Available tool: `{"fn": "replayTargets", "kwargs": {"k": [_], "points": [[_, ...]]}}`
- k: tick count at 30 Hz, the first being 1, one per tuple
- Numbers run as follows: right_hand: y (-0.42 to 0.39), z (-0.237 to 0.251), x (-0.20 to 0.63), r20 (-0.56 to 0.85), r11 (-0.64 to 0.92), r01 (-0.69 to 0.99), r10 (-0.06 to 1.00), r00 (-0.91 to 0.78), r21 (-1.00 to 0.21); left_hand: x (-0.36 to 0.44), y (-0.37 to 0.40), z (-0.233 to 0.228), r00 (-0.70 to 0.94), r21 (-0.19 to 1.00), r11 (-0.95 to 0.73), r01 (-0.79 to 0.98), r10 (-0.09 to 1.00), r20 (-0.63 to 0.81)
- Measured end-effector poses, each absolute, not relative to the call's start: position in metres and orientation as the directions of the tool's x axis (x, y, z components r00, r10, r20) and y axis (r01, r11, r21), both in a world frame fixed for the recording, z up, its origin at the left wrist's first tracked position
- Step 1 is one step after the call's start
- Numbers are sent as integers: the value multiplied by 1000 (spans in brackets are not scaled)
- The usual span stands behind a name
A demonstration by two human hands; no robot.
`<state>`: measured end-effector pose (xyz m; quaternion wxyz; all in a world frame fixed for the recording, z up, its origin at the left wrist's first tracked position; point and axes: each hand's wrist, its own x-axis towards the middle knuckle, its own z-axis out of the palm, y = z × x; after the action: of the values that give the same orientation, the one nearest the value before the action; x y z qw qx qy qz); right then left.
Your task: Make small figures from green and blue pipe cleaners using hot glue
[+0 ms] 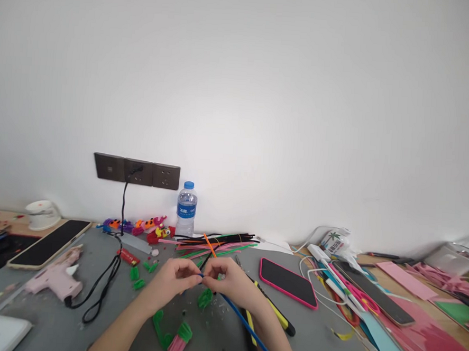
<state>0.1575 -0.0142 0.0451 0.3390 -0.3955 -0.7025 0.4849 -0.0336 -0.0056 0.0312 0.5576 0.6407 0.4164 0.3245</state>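
My left hand (175,279) pinches one end of a blue pipe cleaner (246,325) between thumb and fingertips. Right beside it, my right hand (228,279) grips the same pipe cleaner, its fingertips almost touching the left ones. The long free part slants down past my right wrist to the bottom edge. Under and in front of the hands lie green coiled pieces (204,299) and a pink-and-green bundle (180,342). Pliers with yellow-and-black handles (279,317) rest beneath my right forearm. Just behind the hands lies an orange stem (209,244).
Bundled black, pink and green pipe cleaners (218,243) lie by the wall near a water bottle (187,209). A pink glue gun (55,278) with a black cord sits left. Right are a pink-edged phone (289,282), white cables and pink scissors (356,294).
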Motion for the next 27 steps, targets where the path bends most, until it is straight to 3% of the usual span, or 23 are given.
{"fn": "replayTargets", "kwargs": {"k": [5, 11, 15, 20, 27], "points": [[-12, 45, 152, 69, 153, 183, 914, -401, -971, -33, -5, 36, 414, 996, 19, 88, 909, -54], [-8, 47, 150, 68, 83, 35, 946, -317, -996, -31, -4, 35, 256, 997, 41, -58, 966, -25], [-8, 46, 150, 2, -5, -24, 955, -296, -1000, -31, -5, 38, 231, 998, 37, -55, 973, -23], [-10, 45, 148, -75, -73, 19, 944, -320, -997, -30, -7, 39, 223, 999, -23, 34, 975, 15], [-10, 38, 143, -55, -72, -43, 946, -320, -997, -24, -11, 36, 177, 997, 23, -78, 984, -9]]}}
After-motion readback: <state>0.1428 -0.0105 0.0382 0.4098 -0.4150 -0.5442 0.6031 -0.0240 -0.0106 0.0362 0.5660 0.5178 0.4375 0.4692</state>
